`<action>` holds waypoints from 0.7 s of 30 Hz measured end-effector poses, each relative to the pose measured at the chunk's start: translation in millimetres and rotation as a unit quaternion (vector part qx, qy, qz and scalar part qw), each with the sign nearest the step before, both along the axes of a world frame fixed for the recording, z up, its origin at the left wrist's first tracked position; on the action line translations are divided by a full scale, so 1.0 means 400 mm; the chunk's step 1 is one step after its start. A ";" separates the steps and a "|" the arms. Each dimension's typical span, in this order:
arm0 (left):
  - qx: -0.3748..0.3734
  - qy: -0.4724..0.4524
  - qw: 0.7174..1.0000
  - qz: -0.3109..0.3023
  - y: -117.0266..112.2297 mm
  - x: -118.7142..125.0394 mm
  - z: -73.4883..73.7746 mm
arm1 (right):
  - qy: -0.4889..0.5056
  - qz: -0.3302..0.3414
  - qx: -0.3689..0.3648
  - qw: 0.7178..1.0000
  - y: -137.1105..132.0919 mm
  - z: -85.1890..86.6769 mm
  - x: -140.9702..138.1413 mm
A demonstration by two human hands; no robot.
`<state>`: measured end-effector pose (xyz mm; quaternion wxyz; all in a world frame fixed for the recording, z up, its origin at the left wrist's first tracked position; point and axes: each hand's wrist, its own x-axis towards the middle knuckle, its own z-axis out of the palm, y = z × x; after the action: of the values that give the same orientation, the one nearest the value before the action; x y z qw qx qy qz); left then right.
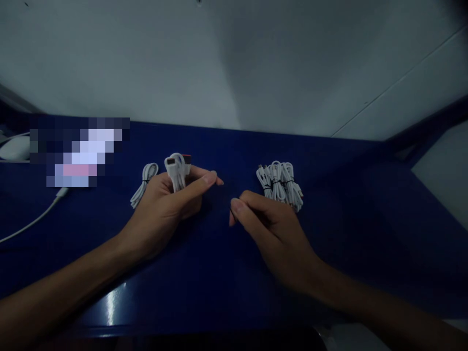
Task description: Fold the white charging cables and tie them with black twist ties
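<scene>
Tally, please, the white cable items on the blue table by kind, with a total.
Held white cable coil, in the left hand: 1
Lone white cable coil: 1
Heap of white cable coils: 1
Loose white cable: 1
Total: 4

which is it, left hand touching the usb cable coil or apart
Touching. The head view shows the left hand closed around the usb cable coil, fingers wrapped over its lower loops.

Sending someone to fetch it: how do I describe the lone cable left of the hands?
On the blue table, look just left of the left hand. One white coiled cable lies there alone, unlike the coil held in that hand or the heap beside the right hand.
</scene>
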<state>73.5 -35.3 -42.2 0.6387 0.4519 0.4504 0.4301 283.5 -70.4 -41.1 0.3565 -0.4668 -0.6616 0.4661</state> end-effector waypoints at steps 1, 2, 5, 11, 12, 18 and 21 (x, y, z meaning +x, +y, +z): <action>0.002 0.012 1.000 -0.001 -0.001 -0.001 0.002 | -0.010 0.005 0.008 1.000 0.000 0.001 -0.001; 0.000 0.023 1.000 -0.004 -0.002 -0.001 0.004 | -0.022 0.007 0.015 1.000 0.001 0.002 -0.001; 0.002 0.072 0.997 -0.026 -0.008 0.000 0.013 | -0.035 -0.022 0.041 0.998 0.006 0.005 0.001; 0.117 0.164 0.975 -0.096 -0.009 -0.003 0.019 | 0.048 -0.043 -0.026 0.998 0.026 0.002 0.007; 0.126 0.166 0.972 -0.108 -0.007 -0.004 0.017 | 0.062 -0.036 -0.039 0.997 0.029 -0.001 0.008; 0.141 0.184 0.965 -0.121 -0.004 -0.008 0.011 | 0.090 -0.016 -0.093 0.991 0.036 -0.004 0.013; 0.132 0.185 0.967 -0.113 -0.006 -0.004 0.019 | 0.076 -0.016 -0.103 0.992 0.037 0.007 0.016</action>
<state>71.9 -37.7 -34.7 0.5231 0.6523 0.4458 0.3197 289.9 -55.5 -38.2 0.3634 -0.4748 -0.5738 0.5597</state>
